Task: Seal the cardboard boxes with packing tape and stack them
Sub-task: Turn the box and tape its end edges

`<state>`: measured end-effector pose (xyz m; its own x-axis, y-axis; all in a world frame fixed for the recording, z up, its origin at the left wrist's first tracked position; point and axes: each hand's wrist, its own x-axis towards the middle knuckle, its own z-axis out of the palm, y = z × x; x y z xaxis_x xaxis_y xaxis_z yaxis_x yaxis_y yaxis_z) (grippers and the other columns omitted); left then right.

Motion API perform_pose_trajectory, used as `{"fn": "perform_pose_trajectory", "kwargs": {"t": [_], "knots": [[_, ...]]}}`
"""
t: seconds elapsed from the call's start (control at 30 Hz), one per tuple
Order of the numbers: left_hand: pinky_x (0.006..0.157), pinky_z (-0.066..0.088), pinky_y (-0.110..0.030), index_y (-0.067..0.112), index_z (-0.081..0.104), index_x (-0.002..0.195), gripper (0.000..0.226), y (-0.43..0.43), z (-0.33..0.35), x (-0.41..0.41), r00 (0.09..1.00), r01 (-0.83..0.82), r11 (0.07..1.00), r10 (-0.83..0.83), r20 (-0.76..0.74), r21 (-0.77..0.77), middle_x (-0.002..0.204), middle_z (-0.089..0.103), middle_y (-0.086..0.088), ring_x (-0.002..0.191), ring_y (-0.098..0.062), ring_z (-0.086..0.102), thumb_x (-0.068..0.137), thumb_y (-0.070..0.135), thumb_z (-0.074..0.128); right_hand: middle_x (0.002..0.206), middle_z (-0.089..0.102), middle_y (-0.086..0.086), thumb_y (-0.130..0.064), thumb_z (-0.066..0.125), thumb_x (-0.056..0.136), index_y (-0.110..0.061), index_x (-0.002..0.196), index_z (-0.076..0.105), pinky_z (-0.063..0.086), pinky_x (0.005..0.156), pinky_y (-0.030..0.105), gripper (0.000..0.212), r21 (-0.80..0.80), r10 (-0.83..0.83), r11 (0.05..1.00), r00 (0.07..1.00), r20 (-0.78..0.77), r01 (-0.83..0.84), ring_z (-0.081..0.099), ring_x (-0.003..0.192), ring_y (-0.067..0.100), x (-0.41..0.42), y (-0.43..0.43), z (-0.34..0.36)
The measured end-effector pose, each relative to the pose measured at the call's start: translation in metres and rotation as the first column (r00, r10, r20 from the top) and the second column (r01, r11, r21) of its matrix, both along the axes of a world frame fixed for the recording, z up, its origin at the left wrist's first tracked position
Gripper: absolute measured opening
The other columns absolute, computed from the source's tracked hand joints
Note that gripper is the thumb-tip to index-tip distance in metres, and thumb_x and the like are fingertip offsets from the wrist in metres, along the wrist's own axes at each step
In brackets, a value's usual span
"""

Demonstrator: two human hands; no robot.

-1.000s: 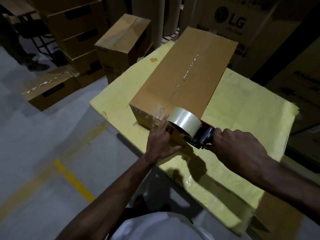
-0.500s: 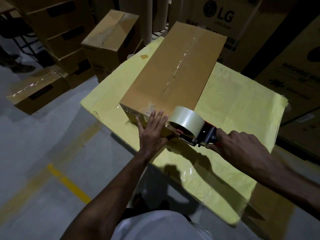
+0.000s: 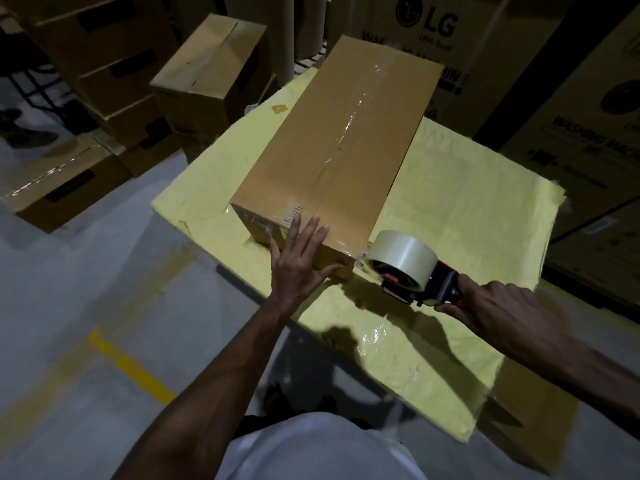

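Two hands engaged: left hand (image 3: 294, 268) flat, fingers spread, on near end of box (image 3: 339, 133) lying on bench (image 3: 467, 209); right hand (image 3: 502, 306) grips tape dispenser (image 3: 403, 258) at box corner. Risk: box could shift under the pull, spoiling the end seal.

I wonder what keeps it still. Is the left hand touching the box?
Touching. In the head view the left hand lies flat over the box at its near end.

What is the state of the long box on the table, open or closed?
Closed. The flaps of the box lie flat, and a shiny strip of tape runs along its middle seam.
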<state>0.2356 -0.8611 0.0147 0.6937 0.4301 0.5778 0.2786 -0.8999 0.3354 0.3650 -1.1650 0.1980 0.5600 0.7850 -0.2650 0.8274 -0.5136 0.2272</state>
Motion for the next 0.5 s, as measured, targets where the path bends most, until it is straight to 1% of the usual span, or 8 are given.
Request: {"fn": "perform_pose_trajectory", "kwargs": {"t": [0.03, 0.07, 0.13, 0.17, 0.23, 0.3, 0.4, 0.5], "knots": [[0.111, 0.017, -0.083, 0.024, 0.043, 0.153, 0.091, 0.002, 0.000, 0.000, 1.000, -0.003, 1.000, 0.004, -0.016, 0.002, 0.162, 0.044, -0.004, 0.156, -0.028, 0.026, 0.082, 0.076, 0.068, 0.057, 0.030, -0.013, -0.074, 0.021, 0.089, -0.019, 0.119, 0.055, 0.023, 0.045, 0.028, 0.072, 0.043, 0.008, 0.999, 1.000, -0.013, -0.007, 0.035, 0.045, 0.014, 0.003, -0.001, -0.007], [0.111, 0.015, -0.083, 0.025, 0.040, 0.155, 0.095, 0.002, 0.000, -0.001, 0.999, -0.008, 1.000, 0.008, -0.037, -0.002, 0.163, 0.041, -0.004, 0.157, -0.029, 0.025, 0.081, 0.077, 0.068, 0.057, 0.040, -0.011, -0.073, 0.027, 0.092, -0.020, 0.121, 0.055, 0.024, 0.045, 0.028, 0.067, 0.083, 0.021, 0.996, 1.000, -0.020, -0.020, 0.042, 0.046, 0.016, 0.006, 0.000, -0.015], [0.113, 0.010, -0.082, 0.027, 0.035, 0.157, 0.102, 0.000, 0.001, -0.003, 0.996, -0.014, 1.000, 0.014, -0.089, 0.001, 0.167, 0.035, -0.006, 0.158, -0.032, 0.021, 0.078, 0.083, 0.066, 0.068, 0.060, -0.004, -0.069, 0.037, 0.097, -0.021, 0.124, 0.052, 0.030, 0.049, 0.031, 0.057, 0.137, 0.051, 0.990, 0.998, -0.033, -0.046, 0.059, 0.055, 0.021, 0.013, 0.002, -0.033], [0.115, 0.008, -0.081, 0.029, 0.033, 0.159, 0.106, -0.003, 0.001, -0.004, 0.993, -0.018, 1.000, 0.019, -0.117, 0.013, 0.168, 0.032, -0.007, 0.158, -0.034, 0.019, 0.075, 0.087, 0.065, 0.073, 0.065, -0.001, -0.067, 0.039, 0.098, -0.021, 0.124, 0.051, 0.034, 0.051, 0.032, 0.054, 0.159, 0.065, 0.986, 0.997, -0.041, -0.057, 0.063, 0.059, 0.023, 0.016, 0.003, -0.043], [0.115, 0.011, -0.080, 0.035, 0.031, 0.159, 0.111, -0.009, 0.001, -0.004, 0.987, -0.026, 0.999, 0.031, -0.155, 0.035, 0.170, 0.026, -0.010, 0.158, -0.038, 0.015, 0.070, 0.094, 0.062, 0.076, 0.069, 0.002, -0.063, 0.044, 0.099, -0.019, 0.123, 0.051, 0.037, 0.051, 0.032, 0.050, 0.203, 0.077, 0.977, 0.995, -0.071, -0.061, 0.065, 0.061, 0.025, 0.018, 0.003, -0.062], [0.115, 0.014, -0.078, 0.038, 0.031, 0.158, 0.111, -0.015, -0.001, -0.001, 0.989, -0.037, 0.999, 0.039, -0.145, 0.018, 0.170, 0.021, -0.010, 0.157, -0.042, 0.014, 0.068, 0.096, 0.061, 0.077, 0.071, 0.007, -0.055, 0.055, 0.098, -0.015, 0.123, 0.053, 0.037, 0.051, 0.032, 0.047, 0.252, 0.062, 0.967, 0.991, -0.116, -0.031, 0.066, 0.062, 0.031, 0.018, 0.003, -0.082], [0.117, 0.014, -0.076, 0.037, 0.031, 0.157, 0.112, -0.017, -0.004, -0.001, 0.989, -0.038, 0.999, 0.039, -0.143, 0.009, 0.169, 0.017, -0.010, 0.156, -0.044, 0.013, 0.067, 0.094, 0.064, 0.075, 0.072, 0.013, -0.041, 0.071, 0.093, -0.010, 0.122, 0.054, 0.042, 0.049, 0.034, 0.046, 0.311, 0.013, 0.949, 0.982, -0.187, 0.046, 0.067, 0.060, 0.038, 0.018, 0.009, -0.113], [0.116, 0.015, -0.075, 0.036, 0.029, 0.158, 0.113, -0.013, -0.008, -0.003, 0.986, -0.020, 0.999, 0.024, -0.166, 0.026, 0.169, 0.013, -0.011, 0.156, -0.046, 0.010, 0.067, 0.089, 0.069, 0.069, 0.069, 0.012, -0.031, 0.082, 0.085, -0.014, 0.118, 0.046, 0.046, 0.045, 0.034, 0.052, 0.356, 0.000, 0.930, 0.967, -0.255, 0.094, 0.065, 0.054, 0.038, 0.018, 0.017, -0.136]]}}
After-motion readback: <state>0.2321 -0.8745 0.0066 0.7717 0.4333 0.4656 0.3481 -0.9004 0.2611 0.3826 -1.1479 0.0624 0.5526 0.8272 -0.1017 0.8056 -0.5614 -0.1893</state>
